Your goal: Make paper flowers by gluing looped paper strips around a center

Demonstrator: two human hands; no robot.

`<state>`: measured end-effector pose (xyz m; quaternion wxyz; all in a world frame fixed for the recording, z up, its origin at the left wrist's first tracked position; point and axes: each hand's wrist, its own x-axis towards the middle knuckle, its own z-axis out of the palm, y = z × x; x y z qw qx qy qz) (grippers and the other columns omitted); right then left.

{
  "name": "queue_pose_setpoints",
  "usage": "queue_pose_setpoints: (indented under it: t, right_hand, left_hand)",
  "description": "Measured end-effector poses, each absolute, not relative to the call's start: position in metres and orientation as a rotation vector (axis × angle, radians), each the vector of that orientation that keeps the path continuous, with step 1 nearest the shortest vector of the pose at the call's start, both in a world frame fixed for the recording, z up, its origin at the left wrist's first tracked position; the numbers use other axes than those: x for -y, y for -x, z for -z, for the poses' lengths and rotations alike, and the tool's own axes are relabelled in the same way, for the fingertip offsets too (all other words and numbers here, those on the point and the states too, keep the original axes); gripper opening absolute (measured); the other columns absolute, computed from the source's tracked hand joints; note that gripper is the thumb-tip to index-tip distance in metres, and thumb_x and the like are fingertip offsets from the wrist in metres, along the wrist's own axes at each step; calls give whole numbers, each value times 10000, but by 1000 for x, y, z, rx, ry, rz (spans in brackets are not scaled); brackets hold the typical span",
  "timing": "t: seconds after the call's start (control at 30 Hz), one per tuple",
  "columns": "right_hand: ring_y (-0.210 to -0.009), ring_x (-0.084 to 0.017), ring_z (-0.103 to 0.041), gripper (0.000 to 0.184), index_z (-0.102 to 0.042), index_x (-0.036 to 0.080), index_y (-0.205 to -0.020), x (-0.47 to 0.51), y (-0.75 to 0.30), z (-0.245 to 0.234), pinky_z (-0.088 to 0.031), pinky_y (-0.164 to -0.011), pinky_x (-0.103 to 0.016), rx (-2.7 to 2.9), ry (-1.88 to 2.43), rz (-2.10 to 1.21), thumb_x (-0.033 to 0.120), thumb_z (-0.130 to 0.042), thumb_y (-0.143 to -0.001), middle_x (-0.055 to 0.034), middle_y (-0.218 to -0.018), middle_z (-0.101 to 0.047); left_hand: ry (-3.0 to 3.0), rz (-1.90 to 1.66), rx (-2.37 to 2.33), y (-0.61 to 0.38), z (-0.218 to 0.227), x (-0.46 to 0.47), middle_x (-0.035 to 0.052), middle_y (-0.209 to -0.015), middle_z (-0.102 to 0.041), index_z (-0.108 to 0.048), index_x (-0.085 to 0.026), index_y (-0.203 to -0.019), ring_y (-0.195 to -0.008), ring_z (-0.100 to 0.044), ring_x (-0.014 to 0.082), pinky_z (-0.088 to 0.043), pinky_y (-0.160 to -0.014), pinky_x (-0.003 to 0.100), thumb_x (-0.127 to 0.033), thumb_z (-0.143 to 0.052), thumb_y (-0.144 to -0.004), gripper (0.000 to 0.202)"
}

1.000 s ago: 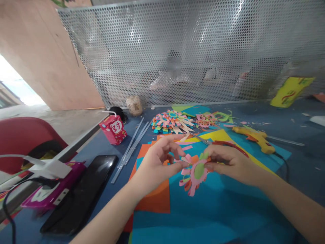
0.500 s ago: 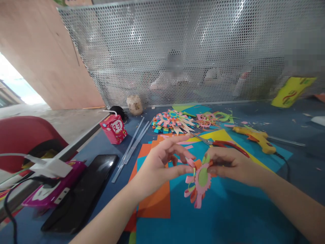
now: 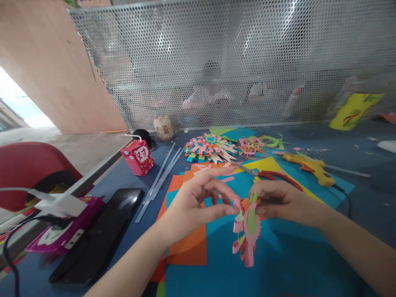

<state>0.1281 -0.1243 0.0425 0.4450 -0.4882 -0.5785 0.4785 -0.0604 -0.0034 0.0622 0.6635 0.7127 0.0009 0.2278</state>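
Between my hands is a small paper flower [image 3: 252, 225] with a green centre, a pink scalloped disc and pink, orange and green looped strips around it. It is tilted nearly edge-on and hangs over the blue sheet [image 3: 229, 272]. My right hand [image 3: 286, 202] is closed, pinching the flower's upper right edge. The thumb and forefinger of my left hand [image 3: 198, 204] close on a pink loop at its upper left; its other fingers are curled. Just beyond my right hand lie red-handled scissors [image 3: 275, 175], partly hidden by it.
Finished paper rosettes [image 3: 210, 146] and paper scraps [image 3: 252, 144] lie at the back. A yellow glue gun [image 3: 311, 167] rests at right. Clear glue sticks [image 3: 159, 175], a pink drink box [image 3: 137, 156], a phone [image 3: 99, 235] and a charger [image 3: 62, 206] are at left. Perforated metal [image 3: 185, 53] stands behind.
The paper flower has shifted slightly right and down, and has turned more edge-on. Both my hands keep their hold, with little movement. The things on the table have stayed put.
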Motion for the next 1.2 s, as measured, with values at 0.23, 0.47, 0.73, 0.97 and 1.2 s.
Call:
queue_pose_setpoints:
  t: [0.23,0.47,0.73,0.97,1.2]
  right_hand:
    - [-646,-64,-577,65,-558,186,-780,124,-130,-41,-476,-582,-167,1474,1199,-1148,215,-613,-761,38,-714,-592]
    - [-642,-68,-576,81,-563,172,-795,126,-130,-41,-487,-588,-175,1501,1222,-1125,230,-610,-765,29,-710,-583]
    - [-632,-76,-558,104,-551,163,-798,125,-130,-41,-479,-579,-188,1555,1238,-1071,255,-594,-778,17,-702,-567]
    - [-619,-80,-575,45,-586,162,-758,125,-129,-44,-476,-546,-175,1573,1166,-960,198,-613,-758,3,-710,-585]
    - [-626,-85,-589,71,-633,218,-784,126,-128,-45,-494,-564,-181,1616,1077,-877,157,-609,-757,11,-705,-612]
  left_hand:
    - [-1635,-535,9,59,-61,4,3,-765,-654,-506,-204,-1105,-713,-594,125,-461,-687,275,-104,-663,-713,434]
    - [-1652,-553,16,60,-58,3,2,-781,-661,-505,-219,-1094,-719,-586,120,-456,-693,277,-120,-663,-720,418]
    - [-1666,-580,-2,57,-61,5,8,-755,-657,-510,-183,-1080,-700,-586,115,-445,-666,252,-111,-668,-708,411]
    - [-1682,-574,12,60,-61,3,5,-837,-653,-497,-224,-1130,-753,-571,106,-439,-698,242,-96,-667,-707,474]
    - [-1657,-580,8,61,-61,7,24,-782,-655,-526,-188,-1105,-725,-588,127,-415,-648,252,-110,-675,-697,442]
